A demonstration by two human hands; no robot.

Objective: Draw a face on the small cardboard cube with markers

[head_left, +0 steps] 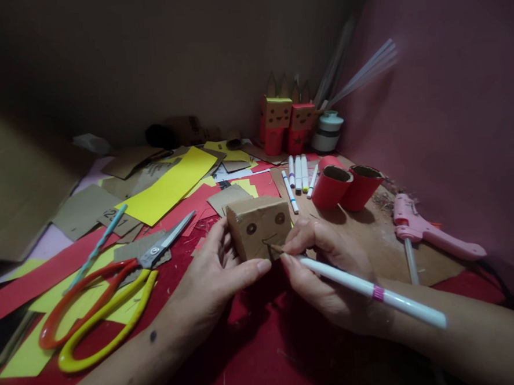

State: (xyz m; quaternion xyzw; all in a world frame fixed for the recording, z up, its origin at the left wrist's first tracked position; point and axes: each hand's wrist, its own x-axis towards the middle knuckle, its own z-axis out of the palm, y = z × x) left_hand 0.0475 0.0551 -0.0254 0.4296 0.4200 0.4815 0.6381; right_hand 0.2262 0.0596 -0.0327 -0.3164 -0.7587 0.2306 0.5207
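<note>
A small brown cardboard box (263, 224) with two drawn round eyes and a few lines below them is tilted toward me. My left hand (226, 258) is closed around its left side, thumb along the lower front edge. In my right hand (327, 269) is a white marker (344, 277) with a purple band, its tip end at the drawn lines on the box face. The fingertips of my right hand come close to the box's lower right corner, and whether they touch it I cannot tell.
Scissors (111, 300) lie open at left among yellow paper (169, 186) and cardboard scraps. Several markers (298, 172), red tubes (332, 185) and a pink glue gun (433, 231) are at right. Two box-headed figures (278, 118) stand behind, beside a pale jar (328, 131).
</note>
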